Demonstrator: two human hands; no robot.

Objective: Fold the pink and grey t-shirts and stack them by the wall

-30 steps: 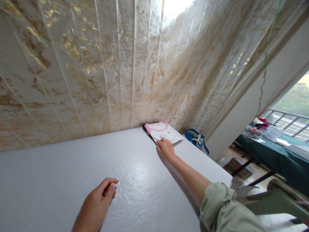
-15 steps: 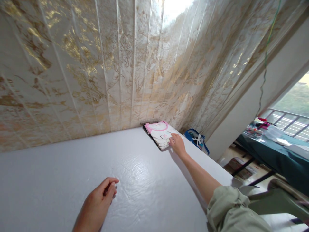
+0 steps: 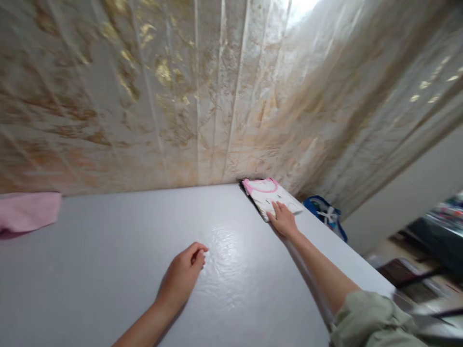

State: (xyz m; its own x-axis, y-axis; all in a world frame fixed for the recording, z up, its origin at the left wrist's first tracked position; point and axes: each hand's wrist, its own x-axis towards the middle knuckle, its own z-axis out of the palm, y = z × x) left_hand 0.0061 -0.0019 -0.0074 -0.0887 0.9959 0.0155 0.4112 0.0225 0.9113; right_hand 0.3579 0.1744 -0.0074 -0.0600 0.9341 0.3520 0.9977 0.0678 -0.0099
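A folded white T-shirt [image 3: 261, 196] with a pink neckband and dark print lies at the table's far right, on top of something black and folded. My right hand [image 3: 284, 219] rests on its near right part, fingers stretched out and apart, gripping nothing. My left hand [image 3: 183, 272] is over the middle of the white table [image 3: 108, 260], its fingers curled in towards the thumb. Nothing shows in that hand.
Pink cloth [image 3: 29, 212] lies at the table's far left. A patterned gold and cream curtain [image 3: 173, 106] hangs along the back edge. Beyond the right edge are a blue-rimmed bag [image 3: 325, 217] and a dark-covered table [image 3: 439, 241].
The view has swung left, bringing the pink cloth into sight. My right hand stays on the T-shirt, its fingers lying flatter. My left hand has moved forward, still curled.
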